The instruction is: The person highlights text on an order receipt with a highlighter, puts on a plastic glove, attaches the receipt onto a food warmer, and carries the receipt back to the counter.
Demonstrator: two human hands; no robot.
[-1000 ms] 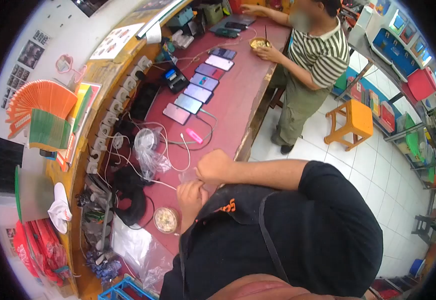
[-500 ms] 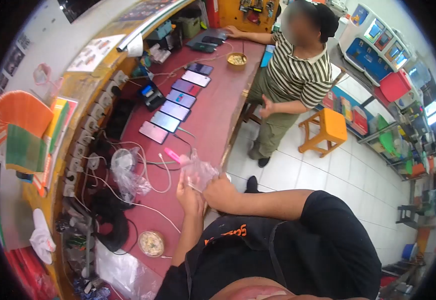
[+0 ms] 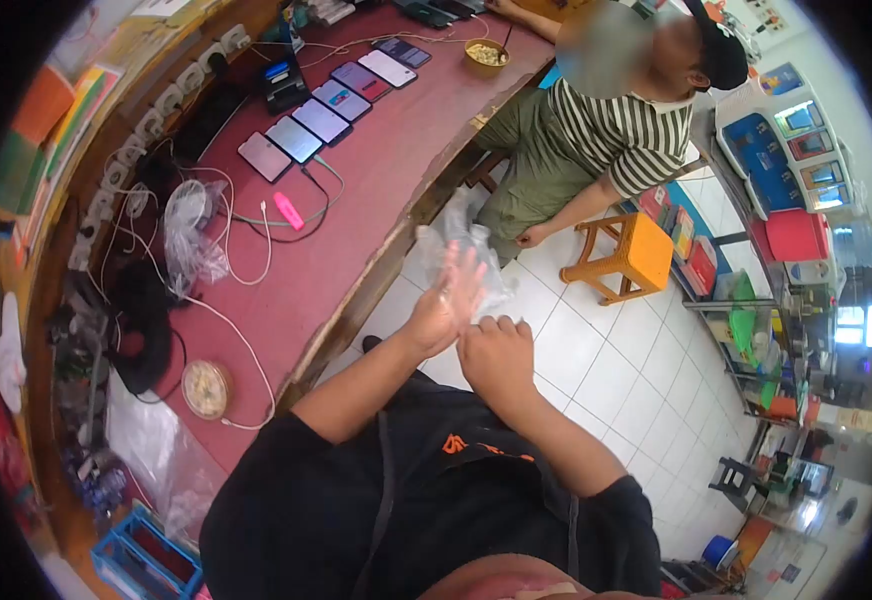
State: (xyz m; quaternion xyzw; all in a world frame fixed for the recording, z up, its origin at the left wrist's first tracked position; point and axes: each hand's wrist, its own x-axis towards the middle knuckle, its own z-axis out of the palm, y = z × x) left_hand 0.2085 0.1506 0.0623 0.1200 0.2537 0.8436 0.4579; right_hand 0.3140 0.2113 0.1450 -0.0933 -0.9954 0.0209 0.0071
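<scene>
Over the floor beside the red table, a clear plastic bag (image 3: 464, 228) hangs between my hands. My left hand (image 3: 449, 308) is inside or behind the thin plastic, its fingers spread. Close by on the right, my right hand (image 3: 497, 355) is closed with its fingers curled on the bag's edge. A pink marker (image 3: 287, 211) lies on the table near some cables. Beyond it a row of several phones (image 3: 320, 120) rests on the red surface.
The red table (image 3: 376, 150) holds a bowl of food (image 3: 486, 57), a round food container (image 3: 206, 389) and loose white cables. A person in a striped shirt (image 3: 611, 130) sits across, near an orange stool (image 3: 621, 256).
My hands and the bag have moved off the table edge to over the floor. My left hand's fingers have spread in the plastic. The view has shifted, and the table appears further left.
</scene>
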